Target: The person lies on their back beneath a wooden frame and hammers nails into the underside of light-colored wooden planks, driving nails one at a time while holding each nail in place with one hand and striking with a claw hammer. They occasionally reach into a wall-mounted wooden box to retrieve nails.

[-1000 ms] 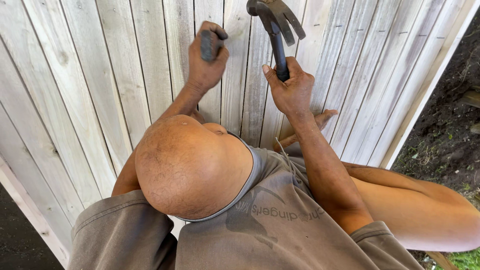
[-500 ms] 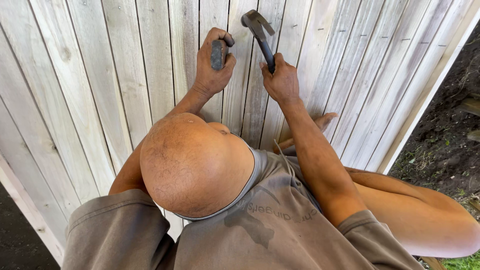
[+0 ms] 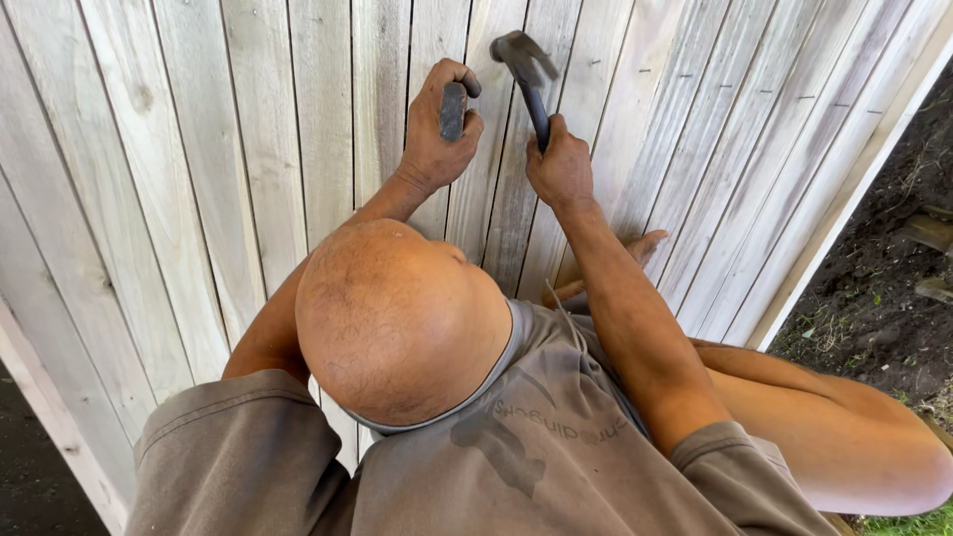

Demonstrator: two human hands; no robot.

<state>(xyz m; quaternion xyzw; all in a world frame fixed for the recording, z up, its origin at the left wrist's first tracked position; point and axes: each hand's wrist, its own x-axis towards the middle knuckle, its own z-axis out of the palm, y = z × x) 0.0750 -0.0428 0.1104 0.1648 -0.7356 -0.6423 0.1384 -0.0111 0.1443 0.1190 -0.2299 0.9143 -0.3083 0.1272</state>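
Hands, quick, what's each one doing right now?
Left hand: closed around a short dark tool, pressed to the boards.
Right hand: closed on the hammer handle, head raised.

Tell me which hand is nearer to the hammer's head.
Right. The right hand grips the hammer by its handle, just below the head. The left hand holds a dark tool off to the side.

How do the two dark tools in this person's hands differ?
The hammer in the right hand is long, with a curved claw head standing clear above the fist; the short bar in the left hand is stubby and mostly wrapped by the fingers. The hammer is gripped at its handle and tilts; the short bar stands about upright. Both are dark and held over the pale wooden boards.
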